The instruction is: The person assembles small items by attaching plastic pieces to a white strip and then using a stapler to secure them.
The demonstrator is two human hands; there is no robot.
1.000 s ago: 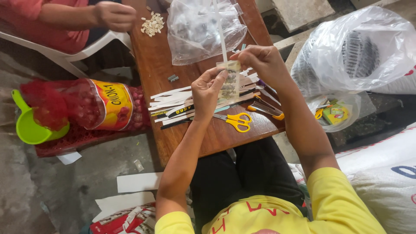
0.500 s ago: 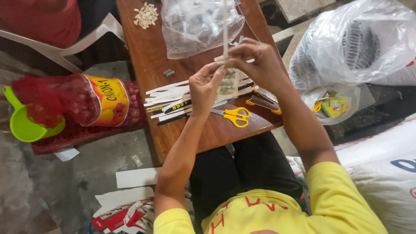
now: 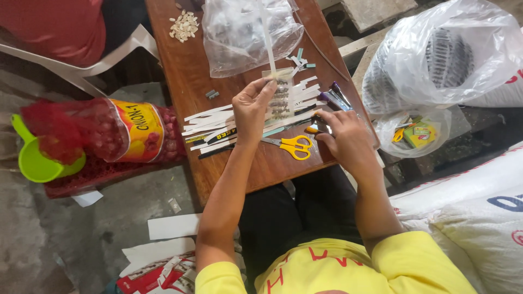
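Up above the brown wooden table point(image 3: 180, 81), left hand point(image 3: 251, 106) raised, fingers pinched together on a small clear plastic packet of dark seeds point(image 3: 279, 95), with a long white paper strip point(image 3: 267, 35) rising from the packet's top. Lower and to the right, right hand point(image 3: 344, 137) resting at the table's edge, fingers curled onto a dark, orange-tipped tool point(image 3: 315, 128); whether clamped on it or merely touching, impossible to tell. Between both hands, flat on the wood, yellow-handled scissors point(image 3: 291, 146), just beside a fanned heap of white paper strips point(image 3: 210, 128). Farther up, a large clear plastic bag point(image 3: 239, 32) and a small pile of pale seeds point(image 3: 182, 26). Off the table's left side, a red mesh sack with a yellow label point(image 3: 109, 130) and a lime-green plastic scoop point(image 3: 34, 158).
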